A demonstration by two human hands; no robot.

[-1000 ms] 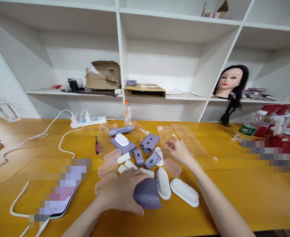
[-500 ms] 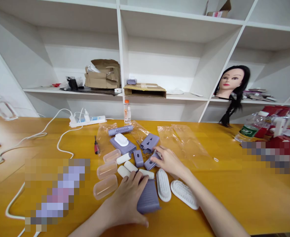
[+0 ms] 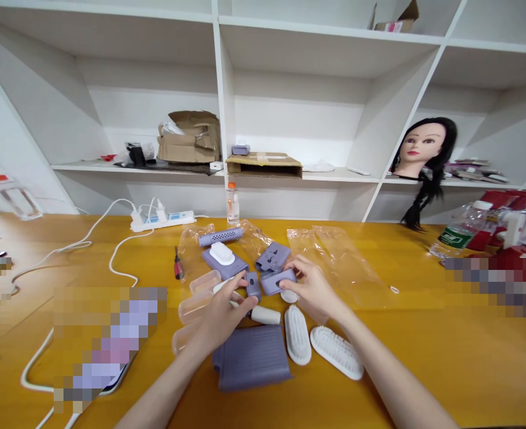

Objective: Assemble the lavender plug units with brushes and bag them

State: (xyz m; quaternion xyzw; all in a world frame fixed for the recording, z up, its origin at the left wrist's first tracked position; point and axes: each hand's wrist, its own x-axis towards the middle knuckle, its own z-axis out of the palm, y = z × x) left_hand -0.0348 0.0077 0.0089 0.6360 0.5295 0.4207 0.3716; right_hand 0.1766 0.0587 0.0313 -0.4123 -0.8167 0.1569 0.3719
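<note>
Closest to me, a flat purple rubber mat (image 3: 250, 358) lies on the yellow wooden worktop (image 3: 424, 357), just below my left grip (image 3: 222, 316). My left fingers (image 3: 244, 281) curl right by a small purple bar (image 3: 253, 285), but I cannot tell if they are clamped on it. My right grip (image 3: 312, 287) is clamped on a purple block (image 3: 275, 282), with the fingers over its top. Near my hands are a white tube (image 3: 265, 315), two white brushes (image 3: 297, 335) and clear pink boxes (image 3: 195, 308). A bit farther on sit a purple case with a white lid (image 3: 224, 263), a purple tube with holes (image 3: 219, 237), a red-handled screwdriver (image 3: 178, 264) and clear plastic bags (image 3: 334, 256). Past them are a white power strip (image 3: 162, 221) and a small bottle (image 3: 232, 202). Far off, on a white shelf (image 3: 334, 176), stand a cardboard box (image 3: 189, 140) and a dummy head with long black hair (image 3: 424, 149)
</note>
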